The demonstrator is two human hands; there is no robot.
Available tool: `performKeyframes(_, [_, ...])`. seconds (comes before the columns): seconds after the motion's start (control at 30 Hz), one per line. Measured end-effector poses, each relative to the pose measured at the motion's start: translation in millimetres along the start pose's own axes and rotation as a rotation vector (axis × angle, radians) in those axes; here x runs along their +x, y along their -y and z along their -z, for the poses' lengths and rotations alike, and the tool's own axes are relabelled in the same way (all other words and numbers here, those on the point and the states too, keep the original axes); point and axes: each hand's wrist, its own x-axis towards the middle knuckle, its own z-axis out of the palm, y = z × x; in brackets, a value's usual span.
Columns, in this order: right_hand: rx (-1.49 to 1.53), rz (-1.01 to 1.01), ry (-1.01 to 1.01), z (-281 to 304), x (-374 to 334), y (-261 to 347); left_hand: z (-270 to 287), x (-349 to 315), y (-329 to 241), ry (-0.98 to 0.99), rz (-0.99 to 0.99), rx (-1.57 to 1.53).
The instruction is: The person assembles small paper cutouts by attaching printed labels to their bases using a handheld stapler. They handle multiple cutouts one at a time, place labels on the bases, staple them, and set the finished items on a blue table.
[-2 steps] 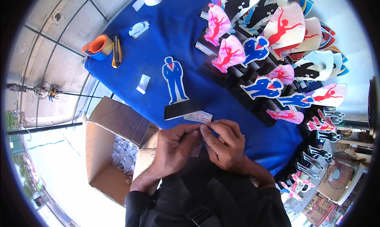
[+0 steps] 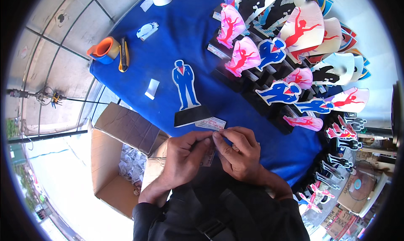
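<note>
My left hand [image 2: 184, 153] and my right hand [image 2: 240, 152] meet at the table's near edge, thumbs and fingertips pinched together. Between them hangs a small printed paper label [image 2: 208, 157], partly hidden by my fingers. Just beyond my fingertips, more printed labels [image 2: 212, 123] lie on the blue cloth. They touch the black base [image 2: 192, 116] of a flat cut-out trophy, whose figure in a blue suit [image 2: 184, 84] points away from me.
Many cut-out trophies [image 2: 277, 94] on black bases crowd the right side. A yellow cutter [image 2: 123, 55], an orange-and-blue tape dispenser [image 2: 104, 50] and a white slip [image 2: 152, 89] lie at left. An open cardboard box [image 2: 110, 161] with paper scraps [image 2: 133, 163] stands near left.
</note>
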Motion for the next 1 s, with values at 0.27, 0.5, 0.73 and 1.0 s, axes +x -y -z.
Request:
performKeyframes(0.27, [-0.013,-0.003,-0.002,1,4,1,2,1,0,-0.002,0.011,0.011])
performKeyframes(0.5, [-0.032,0.012,0.001,0,3,2,3,-1,-5,0.039,-0.005,-0.017])
performKeyframes(0.73, [0.041,0.010,-0.020,2,3,3,6,-2,-2,0.055,0.044,-0.148])
performKeyframes(1.0, [0.232,0.065,-0.138,-4,-2,-1,16,24,18,-0.368,0.024,0.057])
